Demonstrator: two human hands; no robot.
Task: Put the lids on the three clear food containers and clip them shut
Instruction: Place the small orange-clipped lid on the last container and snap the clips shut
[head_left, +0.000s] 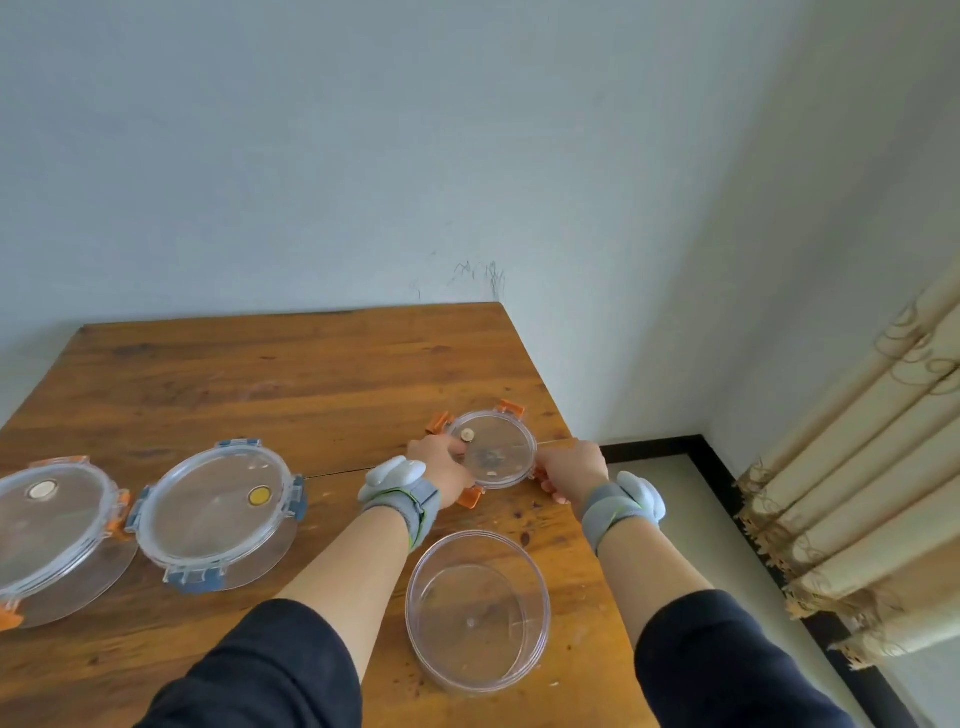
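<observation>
A small round clear lid (493, 449) with orange clips lies near the table's right edge. My left hand (441, 462) grips its left rim and my right hand (571, 467) grips its right rim. Nearer to me stands an uncovered round clear container (478, 610) with nothing in it. At the left, a clear container with a blue-clipped lid (218, 512) has its lid on. Another with an orange-clipped lid (52, 530) sits at the far left, partly cut off by the frame.
The wooden table (260, 374) stands against a pale wall, and its right edge runs close to my right hand. Beige curtains (872, 493) hang at the right above a light floor with a dark skirting.
</observation>
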